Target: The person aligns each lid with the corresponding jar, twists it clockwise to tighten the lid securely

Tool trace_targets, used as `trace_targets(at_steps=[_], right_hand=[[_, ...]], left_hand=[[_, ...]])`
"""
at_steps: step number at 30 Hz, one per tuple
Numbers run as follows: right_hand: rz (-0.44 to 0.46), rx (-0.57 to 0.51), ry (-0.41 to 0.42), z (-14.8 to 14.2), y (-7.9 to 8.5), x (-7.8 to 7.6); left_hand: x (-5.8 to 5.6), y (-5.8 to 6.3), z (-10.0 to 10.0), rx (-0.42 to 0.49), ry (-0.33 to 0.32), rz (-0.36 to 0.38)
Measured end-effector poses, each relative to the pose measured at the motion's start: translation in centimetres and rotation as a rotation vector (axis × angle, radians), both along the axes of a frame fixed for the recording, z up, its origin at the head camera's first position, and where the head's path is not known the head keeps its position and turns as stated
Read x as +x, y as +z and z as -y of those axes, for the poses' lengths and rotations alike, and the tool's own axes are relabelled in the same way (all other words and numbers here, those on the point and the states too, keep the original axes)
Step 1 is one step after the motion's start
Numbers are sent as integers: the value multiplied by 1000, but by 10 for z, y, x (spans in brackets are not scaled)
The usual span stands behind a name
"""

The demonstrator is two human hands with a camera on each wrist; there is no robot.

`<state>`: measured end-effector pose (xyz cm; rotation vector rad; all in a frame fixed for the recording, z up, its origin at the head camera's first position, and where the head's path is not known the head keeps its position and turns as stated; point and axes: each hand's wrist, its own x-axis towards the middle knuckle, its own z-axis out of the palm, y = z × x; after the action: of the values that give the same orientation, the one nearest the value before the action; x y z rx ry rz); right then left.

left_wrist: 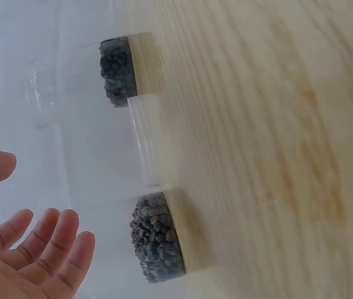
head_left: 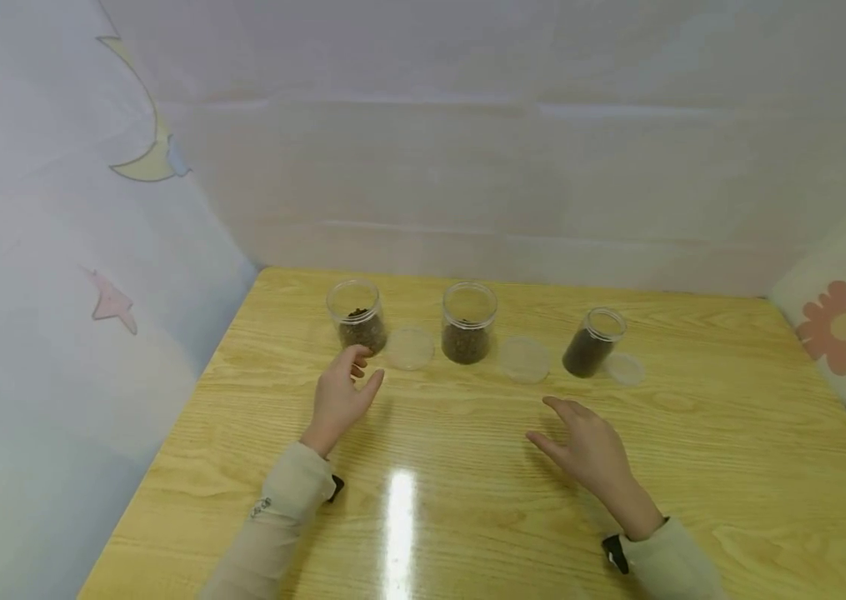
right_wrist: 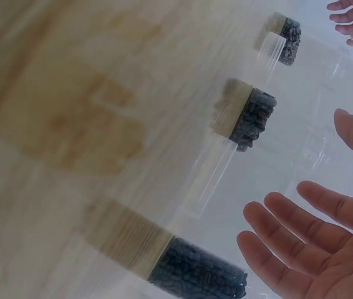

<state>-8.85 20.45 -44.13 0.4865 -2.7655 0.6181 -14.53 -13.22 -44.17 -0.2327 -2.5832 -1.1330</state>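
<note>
My left hand (head_left: 338,397) hovers in front of the left wide clear jar (head_left: 362,330), fingers loosely bent and thumb apart, holding nothing. Dark brown beans, like coffee beans (left_wrist: 156,238), fill that jar's lower part. To the right stands a second wide jar (head_left: 467,340) with similar beans. Beyond it is a narrower jar (head_left: 586,353), fuller with dark beans (right_wrist: 195,269). All three jars are uncovered. My right hand (head_left: 593,448), fingers relaxed and spread in the right wrist view, hangs in front of the narrow jar and touches nothing.
Clear round lids lie flat on the wooden table (head_left: 468,467): one lid (head_left: 411,348) between the wide jars, another lid (head_left: 524,360) right of the middle jar, and a small lid (head_left: 625,369) beside the narrow jar. A pale fabric wall (head_left: 423,183) rises behind.
</note>
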Motion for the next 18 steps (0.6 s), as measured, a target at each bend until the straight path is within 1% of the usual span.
trace_targets(at_steps=[3, 8, 14, 18], right_hand=[[5, 0, 3, 0, 1, 0], [11, 4, 4, -1, 1, -1], [-1, 4, 13, -2, 0, -1], [-13, 4, 18, -3, -1, -1]], left_hand=[[-5, -1, 4, 71, 31, 33], [-15, -3, 10, 143, 89, 70], [-24, -2, 15, 190, 154, 153], [-29, -1, 19, 209, 174, 198]])
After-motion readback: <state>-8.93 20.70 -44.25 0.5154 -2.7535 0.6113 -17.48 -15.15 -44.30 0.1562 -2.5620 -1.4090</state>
